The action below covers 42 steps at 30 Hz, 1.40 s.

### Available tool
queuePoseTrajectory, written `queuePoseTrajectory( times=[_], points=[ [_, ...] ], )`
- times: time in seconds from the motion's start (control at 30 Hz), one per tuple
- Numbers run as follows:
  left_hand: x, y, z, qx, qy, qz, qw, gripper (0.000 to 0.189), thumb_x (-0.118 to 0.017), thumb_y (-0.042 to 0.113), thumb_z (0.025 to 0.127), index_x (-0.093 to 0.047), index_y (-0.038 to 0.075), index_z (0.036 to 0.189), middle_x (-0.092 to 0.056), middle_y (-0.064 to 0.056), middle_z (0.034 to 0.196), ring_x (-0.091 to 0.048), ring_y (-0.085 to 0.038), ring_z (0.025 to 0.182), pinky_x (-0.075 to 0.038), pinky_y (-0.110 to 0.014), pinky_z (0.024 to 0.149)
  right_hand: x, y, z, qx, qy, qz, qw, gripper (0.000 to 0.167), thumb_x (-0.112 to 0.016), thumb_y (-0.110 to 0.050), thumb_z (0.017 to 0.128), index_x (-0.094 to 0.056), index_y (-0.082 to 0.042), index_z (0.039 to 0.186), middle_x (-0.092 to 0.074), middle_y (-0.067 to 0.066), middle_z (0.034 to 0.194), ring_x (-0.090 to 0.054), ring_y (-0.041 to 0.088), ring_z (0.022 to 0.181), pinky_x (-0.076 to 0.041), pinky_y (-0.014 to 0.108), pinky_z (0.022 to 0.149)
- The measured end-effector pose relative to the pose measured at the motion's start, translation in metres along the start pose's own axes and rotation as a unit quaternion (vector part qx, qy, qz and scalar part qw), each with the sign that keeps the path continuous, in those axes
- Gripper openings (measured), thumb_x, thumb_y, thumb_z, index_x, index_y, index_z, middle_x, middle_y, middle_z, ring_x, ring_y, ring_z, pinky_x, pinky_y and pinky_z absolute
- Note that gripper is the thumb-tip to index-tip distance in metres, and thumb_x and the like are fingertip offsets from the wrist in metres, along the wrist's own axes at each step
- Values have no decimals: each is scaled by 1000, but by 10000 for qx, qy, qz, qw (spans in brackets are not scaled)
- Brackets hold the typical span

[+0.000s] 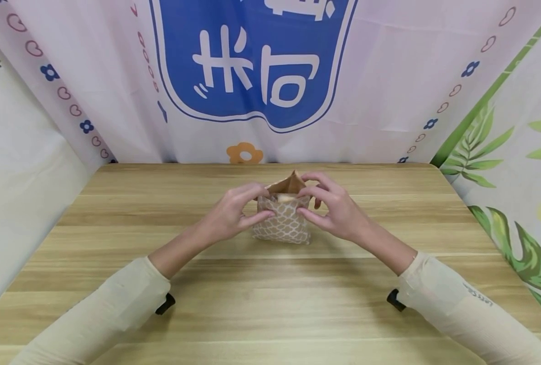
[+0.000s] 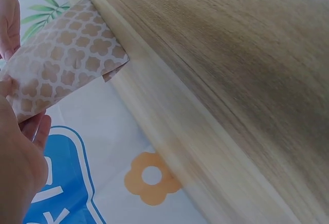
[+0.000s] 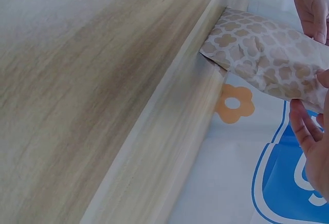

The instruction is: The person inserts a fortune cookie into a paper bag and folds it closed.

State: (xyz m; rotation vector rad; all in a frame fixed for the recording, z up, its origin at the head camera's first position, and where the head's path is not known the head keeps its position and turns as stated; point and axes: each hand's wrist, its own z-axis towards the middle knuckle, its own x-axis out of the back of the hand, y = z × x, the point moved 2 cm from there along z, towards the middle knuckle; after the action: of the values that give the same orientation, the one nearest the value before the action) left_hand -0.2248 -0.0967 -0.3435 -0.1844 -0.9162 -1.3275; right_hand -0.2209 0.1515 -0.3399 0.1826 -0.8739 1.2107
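A small brown paper bag (image 1: 283, 223) with a white lattice print stands on the wooden table, its mouth parted at the top. Something pale (image 1: 285, 197) shows inside the mouth; its kind cannot be made out. At the bag's left upper edge my left hand (image 1: 234, 210) pinches the paper between thumb and fingers. My right hand (image 1: 332, 208) pinches the opposite upper edge the same way. Both wrist views show the printed bag front, in the left (image 2: 61, 62) and in the right (image 3: 262, 54), with its bottom edge against the tabletop.
The wooden table (image 1: 270, 304) reaches back to a hanging cloth (image 1: 375, 101) with a blue sign and an orange flower. Leaf-print cloth (image 1: 503, 203) hangs on the right, and a white cloth (image 1: 20, 152) on the left.
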Motion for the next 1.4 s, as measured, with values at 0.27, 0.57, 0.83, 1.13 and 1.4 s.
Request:
queuePoseTrajectory(
  times=[0.27, 0.57, 0.83, 1.13, 1.4],
  points=[
    [0, 1, 0, -22, -59, -71, 10000, 20, -84, 4, 85, -67, 5, 96, -72, -11, 104, -68, -19, 86, -61, -30, 74, -1, -2, 0, -102, -255, 184, 9995, 21, -82, -1, 85, -72, 1, 103, -56, 27, 135, -65, 24, 76, -56, 37, 58],
    [0, 2, -1, 679, -116, -345, 9970, 67, -87, 7, 83, -48, 0, 136, -71, -18, 119, -71, -27, 98, -61, -36, 85, -1, -1, 0, -630, -200, 777, 9948, 69, -85, 1, 82, -53, 0, 143, -57, 22, 138, -66, 20, 88, -56, 34, 62],
    [-8, 2, 1, 1392, -80, -1424, 9800, 93, -91, 6, 79, -35, 4, 153, -65, -23, 134, -70, -31, 112, -59, -39, 97, -8, -1, -2, -1654, -346, 1483, 9744, 105, -92, -5, 77, -30, -7, 161, -69, 21, 127, -67, 24, 94, -53, 39, 65],
    [-13, 4, 4, 1847, 494, -1945, 9621, 72, -83, -5, 83, -46, -3, 145, -72, -22, 118, -72, -31, 100, -61, -34, 89, -13, 0, -2, -2090, -152, 1645, 9639, 91, -89, -4, 80, -39, -6, 156, -76, 13, 102, -66, 19, 82, -52, 31, 72],
    [-13, 6, 5, 1878, 826, -1821, 9616, 62, -82, -7, 83, -52, -5, 136, -73, -23, 116, -72, -33, 98, -60, -28, 79, -15, -1, -2, -2104, -19, 1672, 9632, 80, -88, -2, 81, -47, -4, 150, -78, 14, 105, -65, 16, 76, -54, 26, 67]
  ],
)
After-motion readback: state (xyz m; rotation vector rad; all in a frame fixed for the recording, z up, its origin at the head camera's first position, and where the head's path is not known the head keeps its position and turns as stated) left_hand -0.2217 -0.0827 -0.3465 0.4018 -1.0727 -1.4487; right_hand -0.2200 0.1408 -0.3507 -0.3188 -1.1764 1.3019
